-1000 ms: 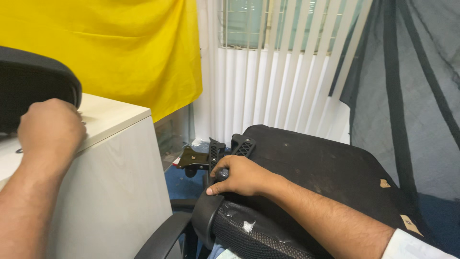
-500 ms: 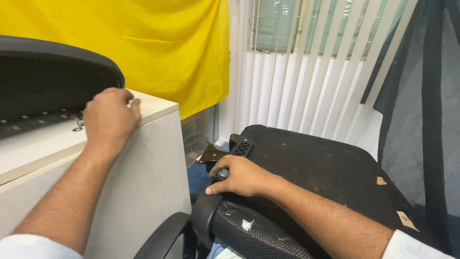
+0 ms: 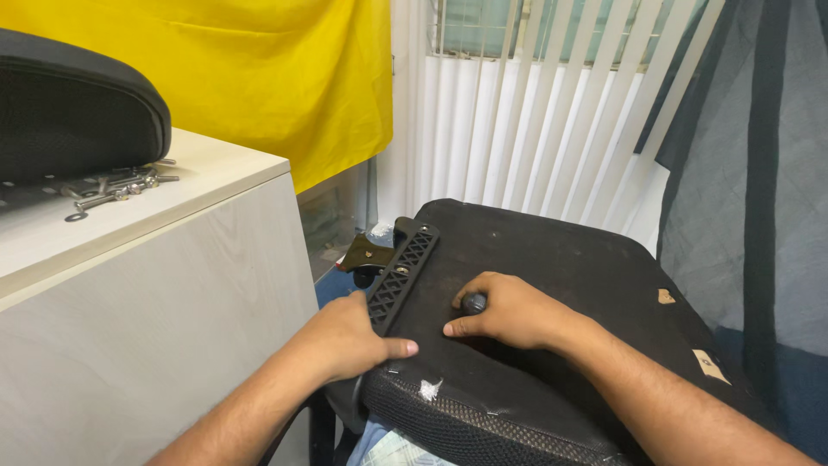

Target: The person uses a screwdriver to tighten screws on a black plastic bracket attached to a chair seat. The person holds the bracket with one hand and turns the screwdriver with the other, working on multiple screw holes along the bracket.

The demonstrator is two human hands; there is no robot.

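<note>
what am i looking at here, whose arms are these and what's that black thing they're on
There is no machine here: a person wears a camera on the head, so you look down along their own two arms. The black thing is an upturned office chair seat, its mesh edge nearest you. The left hand grips its left edge beside a ribbed black plastic bracket. The right hand rests on the seat's underside, closed round a small dark tool handle. On the pale cabinet to the left lie loose screws and another black chair part.

Loose bolts [image 3: 116, 185] on cabinet [image 3: 172, 285]; yellow cloth [image 3: 259, 78] behind.
</note>
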